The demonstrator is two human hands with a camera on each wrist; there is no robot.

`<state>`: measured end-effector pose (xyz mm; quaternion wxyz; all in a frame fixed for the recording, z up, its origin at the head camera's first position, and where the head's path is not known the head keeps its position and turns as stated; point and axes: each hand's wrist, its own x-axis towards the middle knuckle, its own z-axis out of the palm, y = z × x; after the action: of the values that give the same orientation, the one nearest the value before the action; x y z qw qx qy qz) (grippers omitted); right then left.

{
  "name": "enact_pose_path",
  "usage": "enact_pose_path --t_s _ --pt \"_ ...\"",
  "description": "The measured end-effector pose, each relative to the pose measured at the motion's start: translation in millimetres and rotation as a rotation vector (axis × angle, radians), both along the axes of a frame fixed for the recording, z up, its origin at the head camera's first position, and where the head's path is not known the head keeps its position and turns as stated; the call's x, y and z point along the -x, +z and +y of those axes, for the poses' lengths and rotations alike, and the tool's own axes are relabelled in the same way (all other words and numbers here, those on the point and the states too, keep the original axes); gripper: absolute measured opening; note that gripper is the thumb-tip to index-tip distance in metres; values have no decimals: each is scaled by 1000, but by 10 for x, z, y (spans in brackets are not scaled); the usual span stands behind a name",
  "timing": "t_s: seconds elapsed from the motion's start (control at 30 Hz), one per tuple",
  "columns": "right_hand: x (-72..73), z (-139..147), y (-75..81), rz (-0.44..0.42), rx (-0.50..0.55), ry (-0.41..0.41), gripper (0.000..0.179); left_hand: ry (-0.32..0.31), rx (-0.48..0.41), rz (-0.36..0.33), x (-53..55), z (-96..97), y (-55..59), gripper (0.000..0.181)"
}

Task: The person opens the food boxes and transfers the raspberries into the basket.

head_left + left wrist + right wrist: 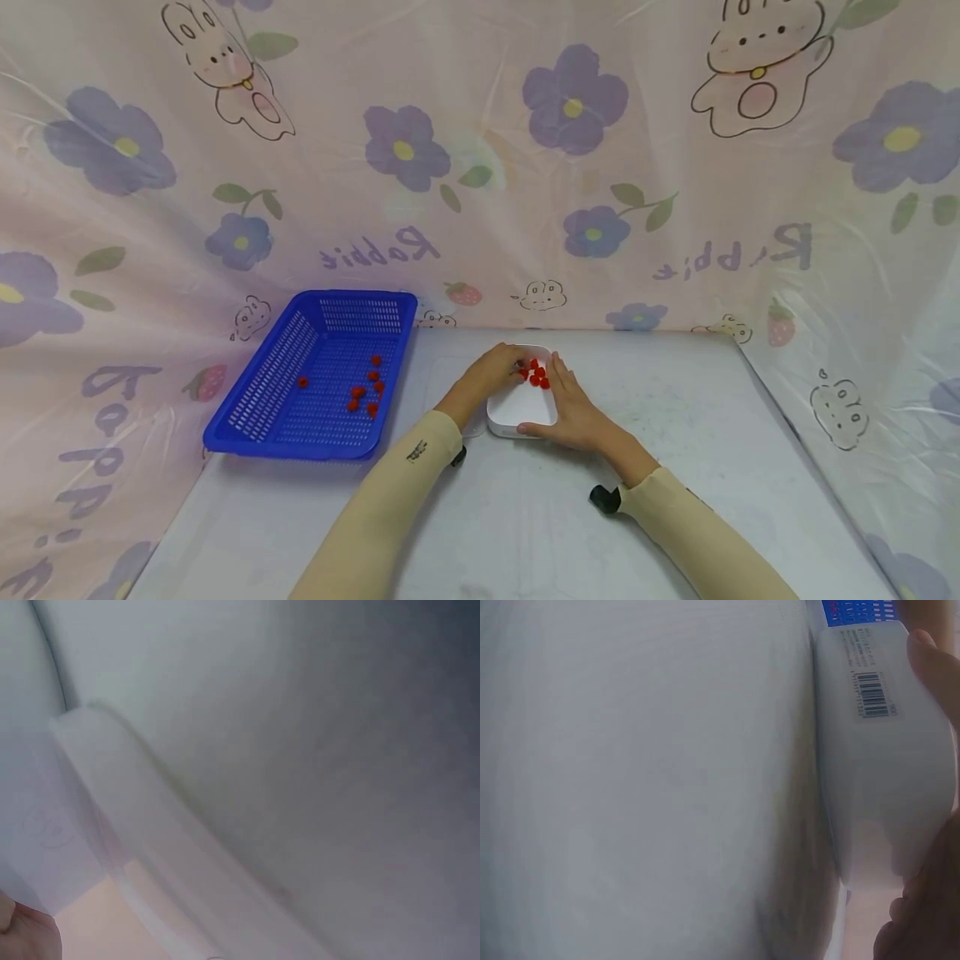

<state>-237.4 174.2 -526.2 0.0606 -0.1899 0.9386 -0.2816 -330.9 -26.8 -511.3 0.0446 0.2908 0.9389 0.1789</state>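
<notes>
A white rounded box (517, 408) stands on the table with several small red pieces (540, 372) gathered at its far right inside. My right hand (573, 412) grips it from the right, thumb at the near wall and fingers along the far right side. In the right wrist view the box's wall (885, 787) bears a barcode label. My left hand (487, 379) reaches over the box's left edge, fingers bent down beside a red piece. Its fingertips are partly hidden, so whether they pinch that piece is unclear.
A blue plastic basket (292, 450) to the left holds several more red pieces (358, 392). Between basket and box lies a flat clear lid-like piece (444, 379), partly under the left arm. A patterned curtain (480, 192) hangs behind the white table (675, 417).
</notes>
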Motion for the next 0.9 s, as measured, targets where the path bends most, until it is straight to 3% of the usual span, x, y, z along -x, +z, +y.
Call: enact_pose_path --t_s 0.3,0.53,0.9 --pt "-11 -12 -5 -14 -10 -6 140 41 -15 -27 -57 4 15 20" --pt "-11 -16 2 -10 -4 -9 140 44 -25 -38 -43 -9 5 19" --pt "-12 -12 -6 -19 -9 -17 141 7 -182 -127 -117 -87 85 23"
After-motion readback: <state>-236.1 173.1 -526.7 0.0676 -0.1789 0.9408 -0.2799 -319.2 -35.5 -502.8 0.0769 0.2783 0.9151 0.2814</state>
